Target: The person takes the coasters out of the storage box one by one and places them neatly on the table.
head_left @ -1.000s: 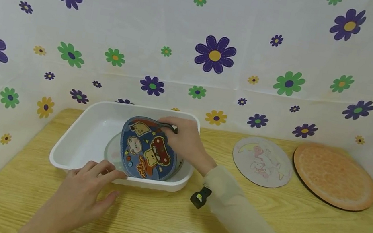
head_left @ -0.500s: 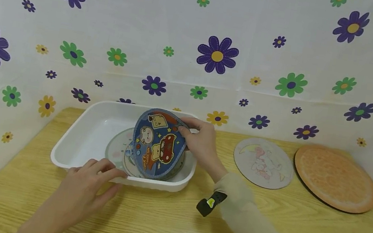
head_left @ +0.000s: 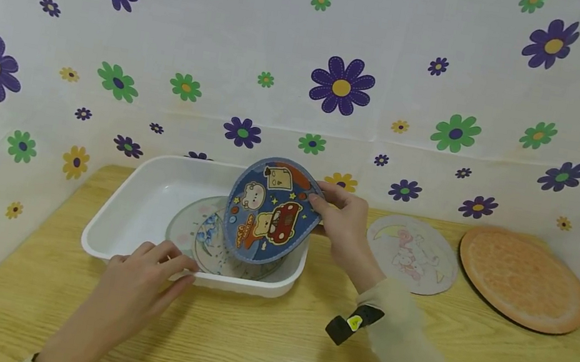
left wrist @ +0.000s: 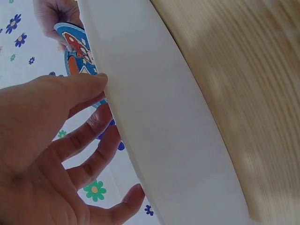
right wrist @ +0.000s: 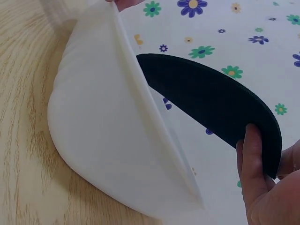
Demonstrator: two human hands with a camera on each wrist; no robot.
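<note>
My right hand (head_left: 345, 228) pinches a round blue mat (head_left: 261, 221) with cartoon figures by its right edge, thumb on the printed face. The mat is tilted up over the right part of a white plastic basin (head_left: 139, 214); its dark back (right wrist: 206, 93) shows in the right wrist view. In the basin lie a pale green round mat (head_left: 183, 221) and a flower-printed round mat (head_left: 208, 238), partly hidden by the blue one. My left hand (head_left: 143, 278) grips the basin's front rim, fingers curled over it and thumb by the outer wall.
To the right of the basin a pale round mat (head_left: 410, 263) with a pink drawing lies on the wooden table (head_left: 263, 348). Beside it is a larger orange-brown round mat (head_left: 524, 281). A flower-printed cloth (head_left: 405, 28) hangs behind and at both sides.
My right hand has lifted the blue mat up and to the right, baring more of the mats beneath. My left hand stays at the basin's front rim.
</note>
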